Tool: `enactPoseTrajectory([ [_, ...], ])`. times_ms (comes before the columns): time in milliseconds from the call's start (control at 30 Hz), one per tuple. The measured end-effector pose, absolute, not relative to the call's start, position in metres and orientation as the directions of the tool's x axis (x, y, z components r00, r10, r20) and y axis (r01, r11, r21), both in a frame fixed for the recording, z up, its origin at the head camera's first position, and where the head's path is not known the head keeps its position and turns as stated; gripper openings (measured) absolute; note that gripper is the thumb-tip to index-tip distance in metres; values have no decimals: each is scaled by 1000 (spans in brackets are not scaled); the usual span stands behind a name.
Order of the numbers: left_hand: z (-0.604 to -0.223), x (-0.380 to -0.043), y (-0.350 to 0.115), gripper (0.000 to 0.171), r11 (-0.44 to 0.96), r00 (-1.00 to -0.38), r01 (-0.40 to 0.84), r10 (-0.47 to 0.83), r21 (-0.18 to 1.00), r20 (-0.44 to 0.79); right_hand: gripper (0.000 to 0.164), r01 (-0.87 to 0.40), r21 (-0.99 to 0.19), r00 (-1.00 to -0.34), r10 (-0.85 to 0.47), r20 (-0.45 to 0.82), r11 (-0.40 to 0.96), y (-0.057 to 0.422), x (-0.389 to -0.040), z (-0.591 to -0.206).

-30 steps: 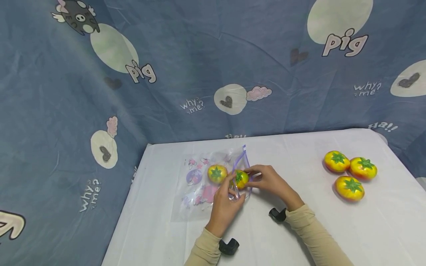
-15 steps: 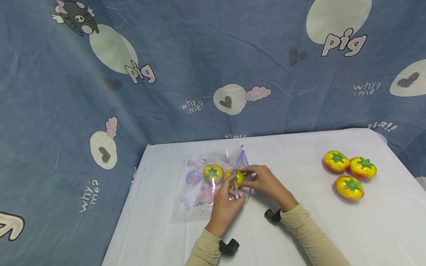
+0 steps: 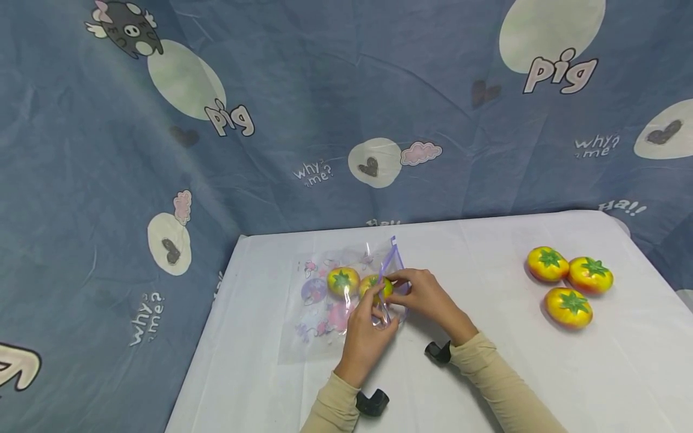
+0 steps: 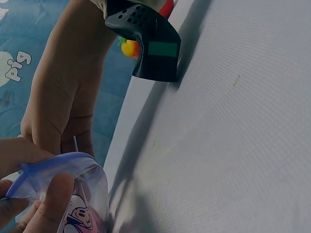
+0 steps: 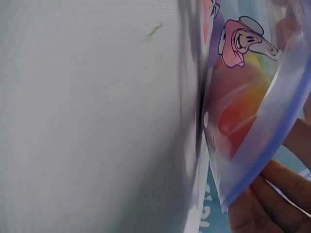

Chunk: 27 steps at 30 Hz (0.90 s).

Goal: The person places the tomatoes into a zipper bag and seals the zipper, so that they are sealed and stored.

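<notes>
A clear zip bag (image 3: 303, 328) with pink and purple cartoon prints lies on the table, its purple zip edge (image 5: 286, 119) turned to the right. My left hand (image 3: 365, 340) grips the bag's mouth and holds it apart. Inside the bag rests one yellow-orange toy persimmon (image 3: 343, 281) with green leaves. Beside it, a second toy persimmon (image 3: 369, 287) lies just within the mouth, partly covered by the left fingers. My right hand (image 3: 425, 294) reaches into the mouth with thumb and fingers at that second persimmon's right end. The film and fingers partly hide this contact.
Three more toy persimmons (image 3: 568, 307) sit in a group on the right side of the white table (image 3: 476, 252). A blue printed cloth (image 3: 303, 90) hangs behind and to the left. Black wrist cameras (image 3: 372, 402) are worn at both wrists.
The right hand has moved left, and the second persimmon has slid further into the bag. The first persimmon has shifted left too. The left hand has stayed at the bag's mouth.
</notes>
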<state>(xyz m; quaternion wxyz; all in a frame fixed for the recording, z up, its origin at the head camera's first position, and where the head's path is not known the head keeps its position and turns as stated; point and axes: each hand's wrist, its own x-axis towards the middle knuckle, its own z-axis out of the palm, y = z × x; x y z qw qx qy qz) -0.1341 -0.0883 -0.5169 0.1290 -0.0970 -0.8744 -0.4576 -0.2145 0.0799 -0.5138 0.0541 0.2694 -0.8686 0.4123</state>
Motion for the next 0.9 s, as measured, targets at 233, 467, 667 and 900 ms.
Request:
enactPoseTrajectory([
  [233,-517,-134,-88,67,559,-947,293,55,776,318,39,-457,-693,-880,-398,260,557,74,-215,-512],
  [467,-519,-135,-89,66,562,-939,316,67,764,338,32,-469,-694,-872,-412,265,547,70,-215,-512],
  [667,-518,-135,-89,66,557,-934,327,67,763,352,27,-476,-696,-867,-418,270,538,68,-216,-514],
  [900,-517,-135,-89,66,557,-935,323,64,765,348,30,-473,-705,-865,-433,256,529,69,-214,-514],
])
